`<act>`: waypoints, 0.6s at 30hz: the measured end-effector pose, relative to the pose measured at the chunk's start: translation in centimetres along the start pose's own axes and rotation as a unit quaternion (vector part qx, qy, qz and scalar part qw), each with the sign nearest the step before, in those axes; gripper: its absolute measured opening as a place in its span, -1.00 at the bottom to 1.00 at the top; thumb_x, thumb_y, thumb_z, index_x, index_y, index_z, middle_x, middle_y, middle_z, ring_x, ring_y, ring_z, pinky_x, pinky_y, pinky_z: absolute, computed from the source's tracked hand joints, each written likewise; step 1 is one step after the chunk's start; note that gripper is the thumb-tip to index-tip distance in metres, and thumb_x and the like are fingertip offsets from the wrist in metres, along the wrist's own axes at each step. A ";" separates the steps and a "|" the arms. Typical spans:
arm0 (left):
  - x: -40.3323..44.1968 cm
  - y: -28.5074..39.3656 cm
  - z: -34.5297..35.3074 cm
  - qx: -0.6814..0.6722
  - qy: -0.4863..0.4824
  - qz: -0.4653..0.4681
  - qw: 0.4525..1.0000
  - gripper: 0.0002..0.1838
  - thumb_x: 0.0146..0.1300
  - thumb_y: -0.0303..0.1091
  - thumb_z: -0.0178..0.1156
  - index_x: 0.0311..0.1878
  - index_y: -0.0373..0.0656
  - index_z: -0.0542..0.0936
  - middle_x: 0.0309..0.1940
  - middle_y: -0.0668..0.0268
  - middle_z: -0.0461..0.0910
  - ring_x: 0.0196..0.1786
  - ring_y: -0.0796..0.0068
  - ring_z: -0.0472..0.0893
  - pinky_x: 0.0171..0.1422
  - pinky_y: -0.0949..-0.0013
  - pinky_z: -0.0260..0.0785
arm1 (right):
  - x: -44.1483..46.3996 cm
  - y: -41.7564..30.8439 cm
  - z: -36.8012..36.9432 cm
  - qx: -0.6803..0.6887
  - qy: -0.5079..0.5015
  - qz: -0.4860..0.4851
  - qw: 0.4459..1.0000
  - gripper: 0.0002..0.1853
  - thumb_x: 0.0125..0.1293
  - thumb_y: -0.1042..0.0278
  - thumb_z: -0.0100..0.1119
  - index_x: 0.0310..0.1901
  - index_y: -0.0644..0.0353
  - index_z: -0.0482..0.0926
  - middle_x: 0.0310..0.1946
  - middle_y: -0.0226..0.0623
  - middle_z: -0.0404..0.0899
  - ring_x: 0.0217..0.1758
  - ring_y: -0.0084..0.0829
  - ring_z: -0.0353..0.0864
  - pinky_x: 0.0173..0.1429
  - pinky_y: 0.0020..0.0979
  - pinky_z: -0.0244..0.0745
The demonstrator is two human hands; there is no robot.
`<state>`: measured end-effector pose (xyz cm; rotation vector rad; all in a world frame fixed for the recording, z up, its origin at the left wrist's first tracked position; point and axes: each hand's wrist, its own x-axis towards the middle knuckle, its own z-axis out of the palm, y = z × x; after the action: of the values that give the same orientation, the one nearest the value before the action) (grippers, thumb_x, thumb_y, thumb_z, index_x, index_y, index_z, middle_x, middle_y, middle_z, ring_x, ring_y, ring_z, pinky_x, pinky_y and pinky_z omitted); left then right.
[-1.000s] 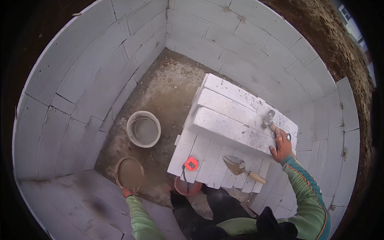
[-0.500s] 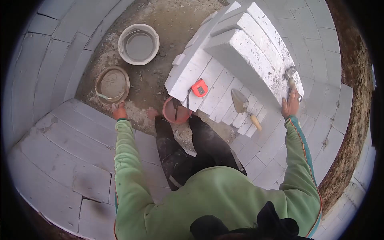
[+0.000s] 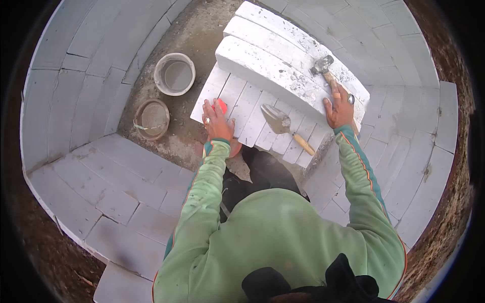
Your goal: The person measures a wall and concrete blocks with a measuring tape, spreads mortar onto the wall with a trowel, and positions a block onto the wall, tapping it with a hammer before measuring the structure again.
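My left hand (image 3: 217, 120) lies with spread fingers on the near left part of the white blocks, partly over the red tape measure (image 3: 221, 105). On top of the raised white blocks (image 3: 273, 55), at their right end, rests my right hand (image 3: 341, 105), its fingers apart. The hammer (image 3: 322, 66) lies there with its metal head pointing away; the handle runs under or beside my right fingers, and a grip on it is not visible. Between my hands a trowel (image 3: 277, 119) with a wooden handle lies on the lower blocks.
Two round buckets, one with grey contents (image 3: 177, 76) and one with brownish contents (image 3: 152, 120), stand on the dirty floor at the left. A reddish bowl (image 3: 235, 147) is partly hidden below my left hand. Pale block walls (image 3: 101, 40) surround the space.
My left hand has left the rim of the brownish bucket and moved right onto the blocks by the tape measure. My right hand stays beside the hammer. The camera view has shifted.
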<state>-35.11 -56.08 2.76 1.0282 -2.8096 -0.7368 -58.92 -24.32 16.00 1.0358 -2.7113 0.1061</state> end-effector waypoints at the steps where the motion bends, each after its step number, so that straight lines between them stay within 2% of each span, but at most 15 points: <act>1: 0.9 0.5 0.6 0.034 -0.003 -0.011 0.999 0.09 0.05 -0.24 0.56 0.60 -0.23 0.16 0.60 -0.13 0.04 0.64 -0.15 0.09 0.62 -0.08 0.08 | 0.0 0.4 0.1 0.013 0.000 0.020 1.000 -0.32 0.40 0.09 0.22 0.53 -0.05 0.33 0.37 -0.19 0.45 0.32 -0.08 0.53 0.30 -0.08 0.47; 3: 2.2 1.4 0.7 0.026 0.011 0.001 1.000 0.08 0.06 -0.22 0.56 0.59 -0.23 0.17 0.61 -0.12 0.05 0.64 -0.16 0.10 0.61 -0.09 0.08 | -0.3 1.0 1.1 0.044 -0.015 0.054 0.997 -0.37 0.40 0.17 0.23 0.49 -0.09 0.39 0.38 -0.24 0.45 0.29 -0.10 0.56 0.28 -0.08 0.48; 4: 1.7 1.7 0.3 0.024 0.014 0.001 1.000 0.07 0.06 -0.21 0.56 0.59 -0.23 0.17 0.61 -0.12 0.05 0.64 -0.16 0.11 0.61 -0.10 0.08 | 0.0 0.5 0.6 0.061 0.018 0.057 0.996 -0.48 0.40 0.28 0.23 0.39 -0.11 0.49 0.38 -0.29 0.45 0.28 -0.12 0.58 0.26 -0.08 0.51; 7: -0.9 2.8 -1.7 -0.010 0.003 0.003 1.000 0.02 0.10 -0.21 0.54 0.57 -0.25 0.21 0.61 -0.12 0.05 0.63 -0.11 0.13 0.60 -0.08 0.11 | -0.3 0.3 1.0 0.071 0.038 0.083 0.993 -0.53 0.38 0.32 0.25 0.32 -0.06 0.52 0.37 -0.29 0.46 0.30 -0.11 0.57 0.28 -0.07 0.51; 8: -2.5 2.2 -1.2 -0.019 0.010 0.000 1.000 -0.02 0.12 -0.22 0.52 0.55 -0.26 0.24 0.61 -0.11 0.06 0.62 -0.08 0.17 0.59 -0.10 0.12 | -0.3 0.0 0.5 0.099 0.083 0.059 0.990 -0.55 0.33 0.41 0.27 0.26 -0.03 0.56 0.36 -0.24 0.47 0.34 -0.07 0.53 0.31 -0.07 0.50; 10: -6.9 0.7 -0.6 -0.041 -0.031 -0.042 0.998 -0.05 0.12 -0.23 0.51 0.54 -0.24 0.25 0.61 -0.10 0.06 0.60 -0.10 0.20 0.59 -0.12 0.11 | -0.6 -0.1 0.4 0.142 0.161 0.026 0.976 -0.57 0.29 0.49 0.28 0.21 0.01 0.60 0.33 -0.20 0.48 0.37 -0.01 0.48 0.32 -0.05 0.49; 11: -9.3 0.6 -1.1 -0.078 -0.071 -0.082 0.991 -0.07 0.15 -0.23 0.48 0.55 -0.22 0.25 0.60 -0.12 0.08 0.59 -0.13 0.21 0.61 -0.14 0.08 | -0.8 -1.7 -1.3 0.139 0.174 0.011 0.975 -0.61 0.24 0.59 0.29 0.11 0.06 0.66 0.29 -0.17 0.49 0.37 -0.01 0.45 0.30 -0.08 0.48; 12: -11.7 -0.5 -1.0 -0.090 -0.085 -0.108 0.986 -0.10 0.18 -0.20 0.45 0.55 -0.20 0.26 0.59 -0.10 0.12 0.58 -0.13 0.24 0.61 -0.14 0.10 | -1.0 -3.4 -2.2 0.144 0.186 -0.032 0.971 -0.66 0.19 0.61 0.32 0.01 0.08 0.70 0.16 -0.20 0.57 0.25 -0.05 0.53 0.23 -0.11 0.48; 14: -18.3 -2.5 -0.5 -0.070 -0.126 -0.152 0.978 -0.15 0.24 -0.13 0.38 0.54 -0.17 0.28 0.56 -0.07 0.20 0.56 -0.13 0.28 0.60 -0.13 0.12 | -1.1 -7.2 -2.1 0.284 0.104 -0.117 0.946 -0.74 0.17 0.60 0.35 -0.11 0.09 0.72 -0.10 -0.29 0.66 0.03 -0.08 0.63 0.08 -0.13 0.49; 16: -24.0 -4.0 -1.1 -0.049 -0.172 -0.199 0.963 -0.20 0.30 -0.06 0.32 0.54 -0.15 0.30 0.53 -0.03 0.28 0.54 -0.13 0.32 0.59 -0.13 0.15 | -1.9 -11.1 2.5 0.303 -0.008 -0.200 0.932 -0.64 0.20 0.52 0.38 0.06 0.07 0.69 0.12 -0.21 0.60 0.15 -0.07 0.61 0.14 -0.11 0.51; 18: -28.1 -4.3 -2.4 -0.075 -0.211 -0.238 0.945 -0.24 0.33 -0.03 0.29 0.51 -0.14 0.35 0.49 -0.02 0.36 0.48 -0.14 0.40 0.56 -0.12 0.21 | -1.5 -17.7 5.2 0.283 -0.067 -0.192 0.937 -0.49 0.23 0.42 0.40 0.24 0.04 0.59 0.32 -0.16 0.45 0.26 -0.05 0.56 0.21 -0.11 0.52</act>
<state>-10.26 -42.44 5.90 1.7297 -2.7766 -1.3417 -47.04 -37.33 10.29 1.7659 -2.5816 0.8079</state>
